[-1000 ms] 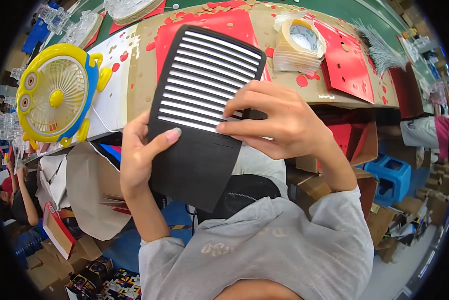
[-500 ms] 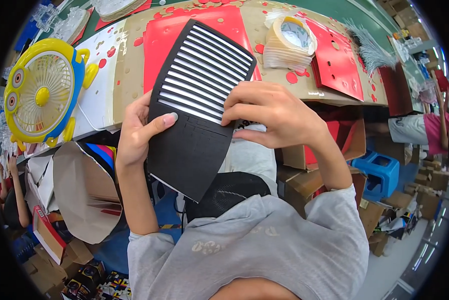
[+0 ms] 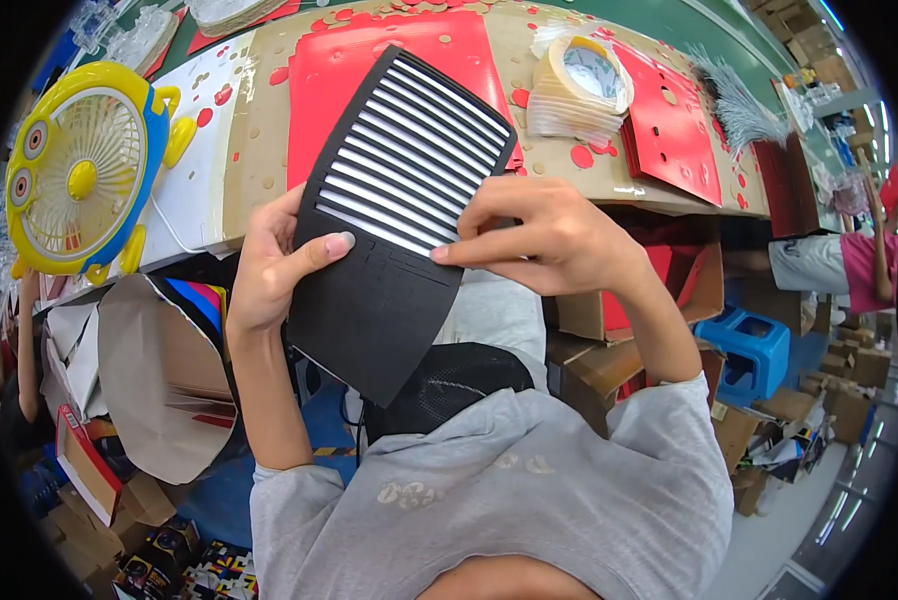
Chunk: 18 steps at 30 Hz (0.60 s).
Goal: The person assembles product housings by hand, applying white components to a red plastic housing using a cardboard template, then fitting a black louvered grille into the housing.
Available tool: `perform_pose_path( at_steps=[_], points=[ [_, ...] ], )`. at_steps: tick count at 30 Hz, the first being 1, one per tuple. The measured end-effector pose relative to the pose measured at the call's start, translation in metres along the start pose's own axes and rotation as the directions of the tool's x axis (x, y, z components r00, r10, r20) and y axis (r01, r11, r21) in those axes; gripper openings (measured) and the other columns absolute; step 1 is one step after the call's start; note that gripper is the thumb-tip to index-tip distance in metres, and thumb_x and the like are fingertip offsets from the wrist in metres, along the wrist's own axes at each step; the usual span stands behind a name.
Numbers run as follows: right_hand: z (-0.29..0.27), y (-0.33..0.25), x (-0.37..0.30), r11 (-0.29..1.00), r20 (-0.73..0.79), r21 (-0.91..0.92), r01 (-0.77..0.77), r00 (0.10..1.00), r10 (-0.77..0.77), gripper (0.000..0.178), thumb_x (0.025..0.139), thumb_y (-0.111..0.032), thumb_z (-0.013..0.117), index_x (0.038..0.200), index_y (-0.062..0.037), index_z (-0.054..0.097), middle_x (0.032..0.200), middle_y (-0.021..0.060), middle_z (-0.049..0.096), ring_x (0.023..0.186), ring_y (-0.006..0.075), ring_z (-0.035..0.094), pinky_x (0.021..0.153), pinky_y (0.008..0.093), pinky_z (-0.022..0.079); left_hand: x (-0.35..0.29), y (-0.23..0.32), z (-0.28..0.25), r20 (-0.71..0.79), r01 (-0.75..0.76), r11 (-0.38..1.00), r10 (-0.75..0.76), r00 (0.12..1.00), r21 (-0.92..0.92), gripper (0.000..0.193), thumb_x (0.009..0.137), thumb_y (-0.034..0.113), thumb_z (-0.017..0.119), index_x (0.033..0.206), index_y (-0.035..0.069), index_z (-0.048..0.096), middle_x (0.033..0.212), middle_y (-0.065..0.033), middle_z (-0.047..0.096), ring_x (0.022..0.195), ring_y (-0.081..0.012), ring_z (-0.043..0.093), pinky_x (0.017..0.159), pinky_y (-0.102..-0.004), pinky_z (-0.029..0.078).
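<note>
Steadiness matters most in this step, which we judge to be fine finger work at the slots of the black card (image 3: 369,325). We do best to keep the card firm with one hand while the other works close to the lowest white bands (image 3: 369,229), so that the thin black bars between them are not bent or torn. Thin cut lines (image 3: 394,262) run just below those bands, and we should press lightly there, since a hard push could crease or split the card. Short, small touches near the edge seem safer to us than a long pull across the bars.

Our left hand (image 3: 274,270) grips the card by its left edge: the thumb lies flat on the front below the slots, and the fingers go behind, mostly out of sight. Our right hand (image 3: 569,235) is half curled at the right edge, its fingers bent and a little apart, with one of the fingertips (image 3: 441,254) on the card at the end of the lowest bands. Its thumb is largely hidden, so we cannot tell whether it pinches anything.

We hold the card tilted above our lap, its slotted end in front of the bench (image 3: 269,190) and the red sheets (image 3: 319,70) on it. A tape roll (image 3: 589,75) sits beyond, to the right.
</note>
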State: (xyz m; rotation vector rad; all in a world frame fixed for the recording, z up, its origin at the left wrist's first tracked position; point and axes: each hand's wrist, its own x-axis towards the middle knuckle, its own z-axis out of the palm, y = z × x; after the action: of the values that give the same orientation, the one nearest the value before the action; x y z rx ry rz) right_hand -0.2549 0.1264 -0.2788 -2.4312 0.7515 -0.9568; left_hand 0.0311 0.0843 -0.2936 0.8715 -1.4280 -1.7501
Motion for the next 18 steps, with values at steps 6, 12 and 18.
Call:
perform_pose_path(
  at_steps=[6,12,18],
  points=[
    [0.002,-0.013,0.008,0.999,0.109,-0.024,-0.021,0.994,0.024,0.018,0.075,-0.006,0.079,0.092,-0.0058,0.075,0.086,0.0046,0.065,0.077,0.0233,0.064,0.064,0.035,0.05,-0.008,-0.005,-0.002,0.037,-0.007,1.0,0.008,0.999,-0.02,0.056,0.081,0.008,0.075,0.13,-0.011,0.056,0.114,-0.0131,0.069,0.103,-0.0159,0.065,0.095,-0.0277,0.049],
    [0.002,-0.013,0.02,0.989,0.224,0.139,-0.046,0.974,0.014,0.011,0.08,-0.007,0.076,0.087,-0.0045,0.069,0.084,0.0047,0.064,0.073,0.0233,0.064,0.062,0.0355,0.051,-0.016,-0.005,-0.007,0.087,-0.014,1.0,0.014,0.996,-0.009,0.063,0.076,0.01,0.077,0.132,-0.012,0.056,0.114,-0.013,0.069,0.104,-0.0165,0.064,0.096,-0.0286,0.049],
    [0.008,-0.027,0.028,0.993,0.244,0.112,-0.034,0.97,0.006,0.013,0.08,-0.007,0.076,0.088,-0.0039,0.066,0.083,0.0059,0.061,0.071,0.0233,0.062,0.059,0.0355,0.05,-0.023,-0.013,-0.016,0.089,0.038,0.986,-0.024,0.996,-0.165,0.064,0.077,0.009,0.076,0.132,-0.014,0.054,0.117,-0.0145,0.069,0.107,-0.0166,0.065,0.098,-0.0283,0.048]
  ],
)
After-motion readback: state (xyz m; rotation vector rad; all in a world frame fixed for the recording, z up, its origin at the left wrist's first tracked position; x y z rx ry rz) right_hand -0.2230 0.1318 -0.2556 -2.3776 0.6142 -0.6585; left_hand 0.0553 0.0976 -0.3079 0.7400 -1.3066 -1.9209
